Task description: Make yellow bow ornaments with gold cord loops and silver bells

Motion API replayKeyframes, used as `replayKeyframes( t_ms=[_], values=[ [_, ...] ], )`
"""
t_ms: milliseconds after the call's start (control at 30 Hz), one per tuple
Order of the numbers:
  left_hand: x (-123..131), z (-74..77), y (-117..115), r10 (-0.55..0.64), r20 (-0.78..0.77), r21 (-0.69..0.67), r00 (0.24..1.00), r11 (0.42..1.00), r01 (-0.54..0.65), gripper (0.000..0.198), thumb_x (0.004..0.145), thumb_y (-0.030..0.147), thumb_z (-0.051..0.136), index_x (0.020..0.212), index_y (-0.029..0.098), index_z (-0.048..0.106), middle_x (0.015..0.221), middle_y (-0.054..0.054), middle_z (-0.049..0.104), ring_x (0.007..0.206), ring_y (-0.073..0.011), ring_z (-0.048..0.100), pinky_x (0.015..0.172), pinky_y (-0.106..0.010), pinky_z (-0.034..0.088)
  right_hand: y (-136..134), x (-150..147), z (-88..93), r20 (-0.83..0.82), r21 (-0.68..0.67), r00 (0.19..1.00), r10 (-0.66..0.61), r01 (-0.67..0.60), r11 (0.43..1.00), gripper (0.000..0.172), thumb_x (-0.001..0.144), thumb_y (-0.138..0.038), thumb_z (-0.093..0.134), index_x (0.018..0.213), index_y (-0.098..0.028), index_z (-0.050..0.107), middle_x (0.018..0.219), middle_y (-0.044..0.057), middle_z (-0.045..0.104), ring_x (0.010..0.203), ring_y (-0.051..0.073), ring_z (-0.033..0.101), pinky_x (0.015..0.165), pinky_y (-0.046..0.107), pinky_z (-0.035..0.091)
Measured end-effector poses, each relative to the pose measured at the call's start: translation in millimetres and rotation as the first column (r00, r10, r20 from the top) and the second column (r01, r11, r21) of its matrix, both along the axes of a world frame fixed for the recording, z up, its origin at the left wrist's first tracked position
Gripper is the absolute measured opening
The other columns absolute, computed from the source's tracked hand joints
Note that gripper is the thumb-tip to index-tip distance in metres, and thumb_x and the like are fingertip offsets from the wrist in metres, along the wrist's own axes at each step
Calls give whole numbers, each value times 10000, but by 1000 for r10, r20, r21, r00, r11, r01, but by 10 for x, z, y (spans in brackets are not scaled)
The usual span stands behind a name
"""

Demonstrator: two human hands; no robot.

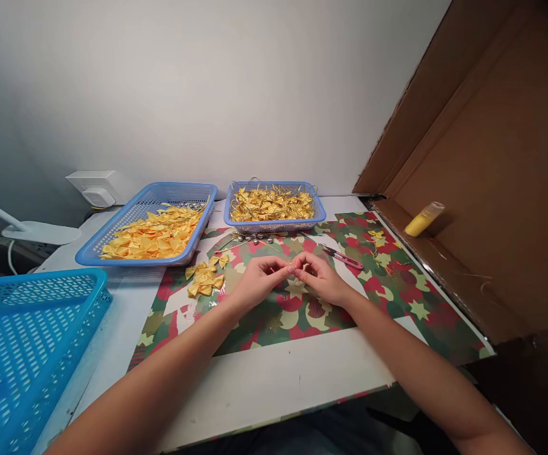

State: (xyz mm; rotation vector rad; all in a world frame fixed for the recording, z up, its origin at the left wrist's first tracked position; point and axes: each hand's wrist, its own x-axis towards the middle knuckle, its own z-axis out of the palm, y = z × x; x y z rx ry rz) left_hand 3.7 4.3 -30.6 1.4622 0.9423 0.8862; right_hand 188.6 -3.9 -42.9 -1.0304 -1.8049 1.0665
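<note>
My left hand (265,278) and my right hand (318,277) meet fingertip to fingertip above the patterned sheet (297,319). Both pinch at the same spot; whatever lies between the fingers is too small to make out. Left of my left hand is a small pile of yellow ribbon bows (202,278). Just beyond the hands lie silver bells (255,239) with gold cords. A pink utility knife (343,257) rests beyond my right hand.
A blue basket (84,258) of yellow bows stands at the back left. Another blue basket (275,225) holds bows with gold cords. An empty turquoise basket (98,297) is at the left edge. A cardboard wall (501,158) borders the right, beside a yellow tube (424,219).
</note>
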Motion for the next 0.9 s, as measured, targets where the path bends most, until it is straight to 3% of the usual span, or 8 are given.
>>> replayKeyframes(
  t_ms=[167,400,567,733,800,900],
  values=[
    [1,9,4,-1,-17,10,1000,1000,1,354,804,488,640,712,150,588,663,12,537,565,-86,401,518,-209,318,16,0,-3,-4,48,997,-71,71,996,218,920,-384,534,806,-199,520,781,-7,543,700,123,522,650,257,417],
    [7,32,-19,-50,-86,66,995,996,56,283,859,388,532,682,173,487,659,33,471,601,-102,396,559,-223,329,-16,-6,26,47,236,987,-154,138,962,153,902,-288,552,775,-204,532,813,13,570,796,159,526,742,297,413],
    [23,38,-32,-52,-143,159,988,984,75,223,848,277,472,647,182,462,683,29,476,648,-122,416,620,-244,347,-59,-23,23,77,378,983,-164,123,917,106,866,-225,579,770,-209,537,820,26,591,831,187,516,784,342,401],
    [33,51,-42,-48,-185,221,982,971,89,245,856,251,463,620,183,460,688,24,467,668,-132,436,640,-253,350,-91,-29,27,140,552,967,-214,104,828,86,851,-197,578,773,-211,547,823,32,622,801,194,525,776,372,390],
    [29,51,-47,-36,-187,234,982,969,80,244,865,260,472,633,185,471,693,22,483,668,-133,446,638,-254,357,-104,-37,34,88,512,975,-204,131,849,84,826,-192,602,755,-212,560,810,29,634,804,195,547,789,378,406],
    [19,45,-48,9,-175,254,984,967,36,243,881,306,504,668,188,497,699,20,499,667,-136,452,624,-254,360,-116,-64,22,-74,288,976,-205,218,933,97,804,-216,644,727,-212,585,801,28,655,826,193,598,807,368,456]
  ],
)
